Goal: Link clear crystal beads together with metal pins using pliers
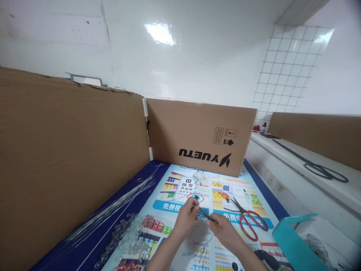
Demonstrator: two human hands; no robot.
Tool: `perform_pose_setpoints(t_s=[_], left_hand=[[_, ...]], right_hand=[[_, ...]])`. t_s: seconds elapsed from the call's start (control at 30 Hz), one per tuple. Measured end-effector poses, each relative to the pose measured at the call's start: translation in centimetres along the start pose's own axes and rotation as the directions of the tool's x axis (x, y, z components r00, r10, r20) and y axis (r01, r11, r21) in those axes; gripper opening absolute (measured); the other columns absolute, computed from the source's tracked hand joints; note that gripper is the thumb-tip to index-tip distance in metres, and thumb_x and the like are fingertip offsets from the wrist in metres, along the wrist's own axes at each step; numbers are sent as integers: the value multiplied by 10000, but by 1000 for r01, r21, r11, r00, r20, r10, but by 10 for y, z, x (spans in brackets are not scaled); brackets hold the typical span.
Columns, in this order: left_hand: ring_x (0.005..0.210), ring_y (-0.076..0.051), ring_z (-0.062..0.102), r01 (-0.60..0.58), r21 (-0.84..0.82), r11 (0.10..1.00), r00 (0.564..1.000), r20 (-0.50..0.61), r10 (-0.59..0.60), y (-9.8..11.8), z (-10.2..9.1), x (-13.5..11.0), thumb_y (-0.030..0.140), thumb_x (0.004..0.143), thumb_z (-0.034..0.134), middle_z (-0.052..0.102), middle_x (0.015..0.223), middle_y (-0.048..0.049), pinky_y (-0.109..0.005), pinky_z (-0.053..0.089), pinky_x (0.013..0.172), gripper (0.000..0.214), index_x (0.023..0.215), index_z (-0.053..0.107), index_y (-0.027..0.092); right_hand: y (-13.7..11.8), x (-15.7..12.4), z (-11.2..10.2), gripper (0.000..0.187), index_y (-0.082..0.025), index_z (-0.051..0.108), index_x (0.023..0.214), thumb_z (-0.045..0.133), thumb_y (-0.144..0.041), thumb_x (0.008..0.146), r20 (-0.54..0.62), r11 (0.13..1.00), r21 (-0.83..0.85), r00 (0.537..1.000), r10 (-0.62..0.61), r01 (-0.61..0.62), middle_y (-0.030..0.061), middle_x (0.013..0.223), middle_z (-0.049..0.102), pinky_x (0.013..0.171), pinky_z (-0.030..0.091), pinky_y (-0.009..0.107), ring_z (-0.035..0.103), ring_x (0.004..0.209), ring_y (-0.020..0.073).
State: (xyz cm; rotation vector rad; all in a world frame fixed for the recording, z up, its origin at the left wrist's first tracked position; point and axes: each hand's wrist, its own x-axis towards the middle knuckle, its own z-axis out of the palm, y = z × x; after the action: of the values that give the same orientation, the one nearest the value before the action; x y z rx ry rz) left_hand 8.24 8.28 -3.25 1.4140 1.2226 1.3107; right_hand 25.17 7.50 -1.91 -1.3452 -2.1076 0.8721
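My right hand (221,226) is closed around slim dark pliers (207,214) with a bit of yellow at the handle. Their tip reaches the fingers of my left hand (188,213), which are pinched together; what they hold is too small to make out. A small clear ring-like piece (200,214) shows between the two hands, by the pliers. Thin dark wires (201,250) lie on the printed sheet below my hands. To the right of my right hand, red-handled scissors (248,220) rest partly spread.
Many clear beads (132,237) are heaped at the left, beside a bundle of thin metal wires (113,207). More clear pieces (199,177) lie near the upright cardboard (197,131). A teal-edged box (299,237) with coiled wire stands at the right.
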Motion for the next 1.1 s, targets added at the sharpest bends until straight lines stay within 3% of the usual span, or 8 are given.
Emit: perform_pose_setpoints(t_s=[0.13,0.23,0.33,0.47,0.67,1.1], left_hand=[[489,-92,499,62,-90,994,998,12,-61,0,1,1,258,767,443,563,650,35,-198,351,461,69,740,460,196],[493,-101,522,162,-144,976,986,71,-153,4,1,0,398,788,455,590,680,6,-191,316,420,220,757,475,181],[512,-120,561,265,-191,945,958,167,-234,8,3,-5,527,774,453,619,704,-33,-194,322,420,371,774,500,159],[571,-141,605,383,-349,855,916,262,-303,8,10,-12,556,782,450,637,769,-57,-206,369,464,401,835,498,161],[480,-99,546,405,-459,791,913,239,-330,-2,21,-14,502,818,420,614,747,-30,-183,328,402,325,823,468,180],[416,-58,353,396,-430,812,918,183,-351,4,18,-14,494,806,434,480,645,34,-171,285,362,311,747,469,190]], right_hand=[[1,1,1,232,-195,361,624,400,-326,811,-36,999,-31,999,-8,7,-42,597,412,528,275,224,399,579,111],[7,3,3,233,-197,373,636,390,-337,821,-98,999,-53,995,-17,12,-37,605,437,531,277,228,407,584,117],[12,6,4,237,-199,373,645,384,-351,827,-154,998,-57,988,-10,1,-31,618,459,543,290,231,418,591,123],[15,7,6,244,-198,387,656,379,-365,834,-170,998,-60,985,-11,1,-27,629,470,548,293,233,428,599,127],[12,5,10,270,-196,409,666,379,-396,844,-171,999,-48,985,-9,1,-26,621,474,540,299,233,442,594,130],[13,4,16,291,-201,432,680,351,-403,874,-195,994,-88,977,-83,67,-12,646,497,543,308,234,458,605,138]])
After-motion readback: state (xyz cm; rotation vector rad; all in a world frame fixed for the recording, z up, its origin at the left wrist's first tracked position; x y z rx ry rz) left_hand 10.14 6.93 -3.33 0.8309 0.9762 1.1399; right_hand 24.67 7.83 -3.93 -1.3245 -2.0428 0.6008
